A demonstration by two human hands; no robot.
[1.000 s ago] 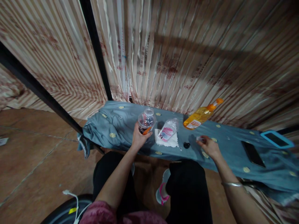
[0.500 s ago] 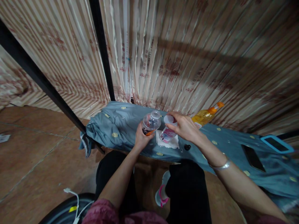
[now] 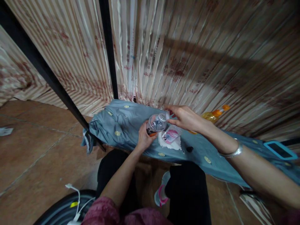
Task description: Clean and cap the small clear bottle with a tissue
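My left hand [image 3: 144,137] is wrapped round a clear plastic cup [image 3: 155,123] with a domed lid and a dark and orange print low on its side. To its right, my right hand [image 3: 185,118] pinches a small whitish round piece [image 3: 167,115], mostly hidden behind the lid and fingers; it looks like a cap. Whether that piece touches the domed lid I cannot tell. Below my right hand, a clear plastic container with pink print [image 3: 171,135] rests on a white tissue [image 3: 174,145]. A small black object [image 3: 189,149] lies to the right of the tissue.
Blue-grey cloth [image 3: 131,122] covers the narrow bench. Behind my right forearm lies a yellow bottle with an orange top [image 3: 212,116]. A blue-framed device [image 3: 280,150] sits at the far right. Black poles [image 3: 109,47] rise at the left, before a striped curtain [image 3: 178,40].
My right hand has moved the whitish piece left and slightly up, away from the pink-printed container to beside the domed lid. My left hand still holds the cup. The view has shifted slightly.
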